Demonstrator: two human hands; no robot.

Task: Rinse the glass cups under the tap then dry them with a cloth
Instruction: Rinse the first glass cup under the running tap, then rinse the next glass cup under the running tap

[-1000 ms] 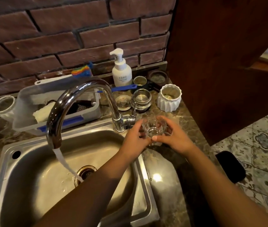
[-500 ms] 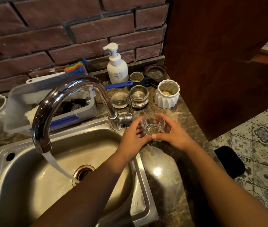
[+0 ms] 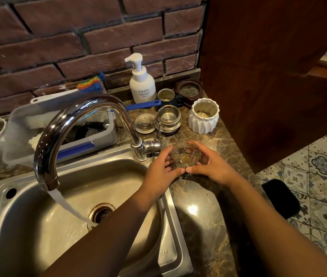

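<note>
I hold the small clear faceted glass cup [image 3: 185, 156] between both hands. My left hand [image 3: 161, 170] is curled round its nine o'clock side, my right hand [image 3: 213, 166] round its three o'clock side, and my thumbs nearly meet at six o'clock. The cup is upright with its mouth toward me, over the brown marbled stone counter [image 3: 204, 226], just off the right rim of the stainless steel sink [image 3: 28, 226] and close beside the chrome tap's short side lever [image 3: 152, 145].

I judge this to be the rinsing step, with the cup not yet wetted. The curved chrome tap spout [image 3: 74, 124] is running, and its stream of water [image 3: 66, 206] falls toward the drain, well apart from the cup at about eight o'clock. There is a pale glint in the bottom of the cup, but I cannot tell if it is liquid.

Next I should carry the cup across the sink rim toward eight o'clock, clear of the lever, and tilt its mouth into the stream. One hand may have to let go for that. I cannot pick out a drying cloth for certain.
</note>
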